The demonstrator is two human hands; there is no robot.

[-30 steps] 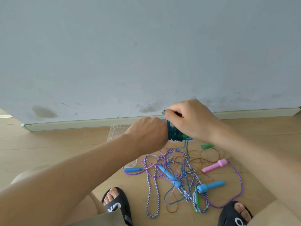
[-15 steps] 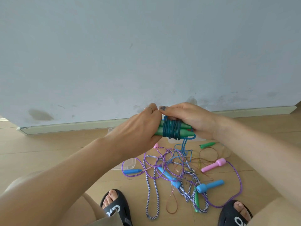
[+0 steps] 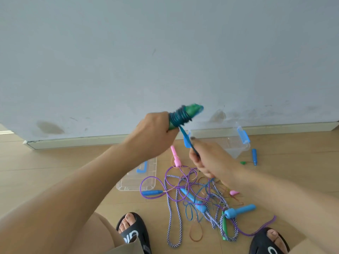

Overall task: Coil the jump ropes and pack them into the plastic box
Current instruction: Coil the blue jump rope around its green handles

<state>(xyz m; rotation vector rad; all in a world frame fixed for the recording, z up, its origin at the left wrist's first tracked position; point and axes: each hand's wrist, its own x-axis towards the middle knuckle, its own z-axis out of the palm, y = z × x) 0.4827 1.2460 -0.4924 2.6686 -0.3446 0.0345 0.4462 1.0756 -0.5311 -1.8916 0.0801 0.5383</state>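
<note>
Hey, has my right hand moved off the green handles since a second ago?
Yes. The right hand has left the green handles and dropped toward the floor tangle, away from the baseboard, gripping the blue cord. The left hand holds the bundle.

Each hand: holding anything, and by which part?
Left hand grips the green handles at their lower end, below the coil. Right hand pinches the loose blue rope just below the coil.
</note>
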